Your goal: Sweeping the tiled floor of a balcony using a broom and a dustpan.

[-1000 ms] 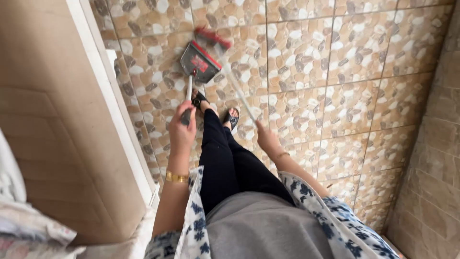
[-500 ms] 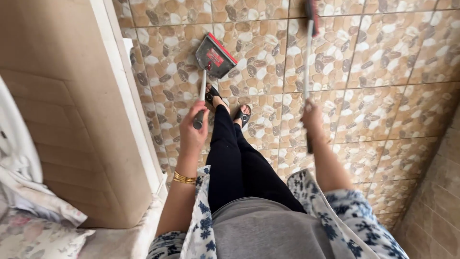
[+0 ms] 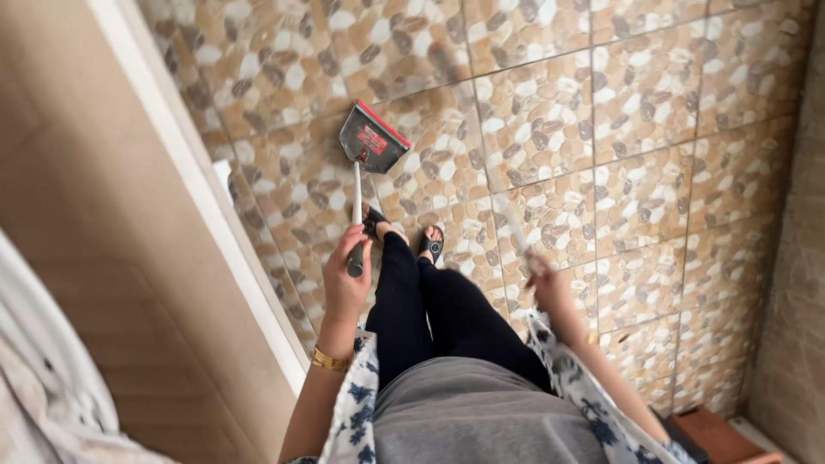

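Note:
I stand on a pebble-patterned tile floor [image 3: 653, 129], looking down past my black trousers and sandals. My left hand [image 3: 345, 279] is closed round the top of a long white handle; at its lower end a grey dustpan with a red edge [image 3: 371, 142] rests on the tiles ahead of my feet. My right hand [image 3: 554, 292] grips a thin pale broom stick [image 3: 516, 232], blurred by motion, that slants up and to the left. The broom head is too blurred to make out.
A brown wooden panel with a white edge strip [image 3: 185, 185] runs along my left. A tiled wall [image 3: 795, 283] rises at the right, with a reddish-brown box [image 3: 718, 434] at its foot. Pale cloth [image 3: 43, 387] lies at the lower left.
The broom has swung from upright at the right back toward my feet, and my right hand has dropped lower. The dustpan stays on the floor in my left hand.

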